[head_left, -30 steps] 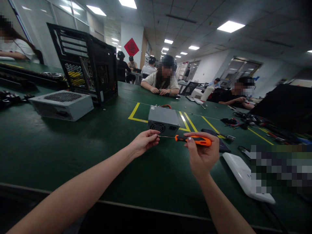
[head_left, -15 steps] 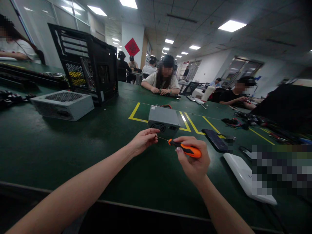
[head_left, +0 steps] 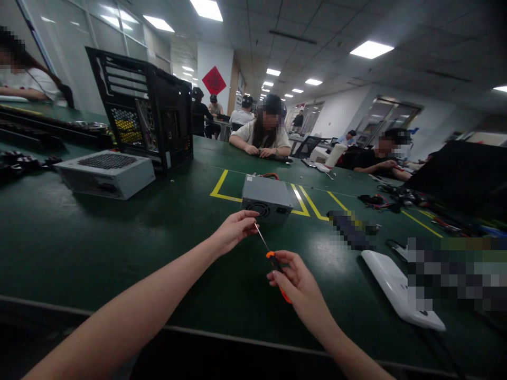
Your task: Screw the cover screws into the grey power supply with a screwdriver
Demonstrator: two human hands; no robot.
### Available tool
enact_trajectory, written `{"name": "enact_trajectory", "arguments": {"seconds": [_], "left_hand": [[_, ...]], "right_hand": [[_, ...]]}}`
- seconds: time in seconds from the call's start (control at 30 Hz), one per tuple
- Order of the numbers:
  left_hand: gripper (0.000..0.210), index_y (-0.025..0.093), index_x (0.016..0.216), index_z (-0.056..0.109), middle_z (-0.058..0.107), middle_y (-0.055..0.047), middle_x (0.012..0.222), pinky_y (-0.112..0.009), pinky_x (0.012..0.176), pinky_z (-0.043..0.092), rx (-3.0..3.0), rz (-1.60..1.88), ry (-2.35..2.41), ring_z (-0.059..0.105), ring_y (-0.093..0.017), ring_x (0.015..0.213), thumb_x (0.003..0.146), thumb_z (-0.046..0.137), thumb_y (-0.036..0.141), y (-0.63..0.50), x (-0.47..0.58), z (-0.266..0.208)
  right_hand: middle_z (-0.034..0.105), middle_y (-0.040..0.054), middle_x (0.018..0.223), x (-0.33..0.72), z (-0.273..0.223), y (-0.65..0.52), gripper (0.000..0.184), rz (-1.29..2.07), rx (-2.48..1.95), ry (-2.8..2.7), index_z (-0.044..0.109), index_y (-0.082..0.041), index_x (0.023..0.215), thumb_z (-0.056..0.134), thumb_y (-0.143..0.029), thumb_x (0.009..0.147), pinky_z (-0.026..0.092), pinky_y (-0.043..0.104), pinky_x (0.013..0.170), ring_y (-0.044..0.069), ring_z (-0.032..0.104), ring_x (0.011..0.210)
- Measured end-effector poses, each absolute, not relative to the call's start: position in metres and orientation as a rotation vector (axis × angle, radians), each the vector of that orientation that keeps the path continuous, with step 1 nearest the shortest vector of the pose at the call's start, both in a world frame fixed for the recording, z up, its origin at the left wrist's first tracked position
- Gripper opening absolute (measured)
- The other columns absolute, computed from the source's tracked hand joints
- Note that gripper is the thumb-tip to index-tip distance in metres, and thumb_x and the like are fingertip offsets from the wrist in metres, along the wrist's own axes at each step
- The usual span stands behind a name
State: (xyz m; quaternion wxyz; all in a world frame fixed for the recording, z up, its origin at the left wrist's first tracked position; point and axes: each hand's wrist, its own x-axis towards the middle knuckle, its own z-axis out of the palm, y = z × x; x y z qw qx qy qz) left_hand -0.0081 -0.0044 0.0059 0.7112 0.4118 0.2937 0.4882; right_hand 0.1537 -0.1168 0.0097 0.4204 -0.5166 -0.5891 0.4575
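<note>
My right hand [head_left: 295, 279] grips the orange and black handle of a screwdriver [head_left: 273, 259]. Its thin metal shaft slants up and left towards my left hand [head_left: 238, 230]. The fingers of that left hand are pinched together at the screwdriver's tip; whatever they hold there is too small or hidden to make out. Just beyond the left fingertips a grey computer power supply [head_left: 267, 192] rests on the green table, its round fan grille and power socket facing me. Coloured wires show behind it.
A second power supply [head_left: 106, 174] lies at the left, before an upright black computer case [head_left: 146, 105]. At the right are a white power strip [head_left: 396, 287] and tangled cables [head_left: 380, 203]. Yellow tape [head_left: 222, 184] marks the table. A person [head_left: 265, 129] sits opposite.
My right hand has moved down and left, turning the screwdriver from nearly level to a steep slant with its handle towards me. My left hand has hardly moved.
</note>
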Motion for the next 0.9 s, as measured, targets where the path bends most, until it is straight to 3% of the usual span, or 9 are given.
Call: {"name": "enact_trajectory", "arguments": {"seconds": [0.13, 0.2, 0.43, 0.63, 0.9], "left_hand": [[0.019, 0.012, 0.093, 0.055, 0.054, -0.001, 0.074, -0.022, 0.066, 0.045, 1.043, 1.007, 0.684, 0.053, -0.008, 0.066, 0.074, 0.054, 0.01, -0.012, -0.004, 0.006], [0.02, 0.013, 0.094, 0.056, 0.054, -0.001, 0.074, -0.023, 0.066, 0.045, 1.057, 0.995, 0.693, 0.053, -0.008, 0.066, 0.074, 0.054, 0.01, -0.013, -0.003, 0.005], [0.019, 0.013, 0.093, 0.057, 0.056, -0.002, 0.074, -0.023, 0.067, 0.045, 0.958, 0.998, 0.686, 0.055, -0.009, 0.067, 0.074, 0.057, 0.014, -0.012, -0.002, 0.006], [0.024, 0.01, 0.088, 0.058, 0.06, -0.008, 0.083, -0.023, 0.066, 0.048, 0.767, 0.971, 0.653, 0.059, -0.012, 0.072, 0.077, 0.056, 0.032, -0.008, -0.004, 0.006], [0.031, 0.011, 0.087, 0.058, 0.058, -0.006, 0.082, -0.021, 0.059, 0.047, 0.866, 0.878, 0.768, 0.058, -0.011, 0.068, 0.077, 0.053, 0.04, -0.01, -0.001, -0.002]], "right_hand": [[0.058, 0.0034, 0.083, 0.143, 0.007, -0.118, 0.026, 1.4, -1.316, -1.16, 0.047, -0.017, 0.095, 0.056, -0.027, 0.072, 0.043, 0.02, 0.046, 0.012, 0.055, 0.067], [0.057, 0.0021, 0.077, 0.139, 0.009, -0.119, 0.025, 1.469, -1.316, -1.048, 0.048, -0.016, 0.091, 0.057, -0.027, 0.071, 0.039, 0.018, 0.042, 0.01, 0.052, 0.063], [0.056, 0.0008, 0.07, 0.131, 0.013, -0.122, 0.025, 1.598, -1.212, -0.854, 0.051, -0.014, 0.084, 0.063, -0.028, 0.067, 0.036, 0.016, 0.041, 0.007, 0.047, 0.056], [0.056, 0.0005, 0.072, 0.131, 0.014, -0.12, 0.021, 1.572, -1.173, -0.794, 0.053, -0.014, 0.082, 0.063, -0.027, 0.068, 0.037, 0.015, 0.044, 0.006, 0.047, 0.056], [0.057, 0.0007, 0.072, 0.134, 0.016, -0.11, 0.018, 1.54, -1.133, -0.679, 0.054, -0.015, 0.08, 0.064, -0.023, 0.068, 0.039, 0.014, 0.043, 0.006, 0.049, 0.055]]}}
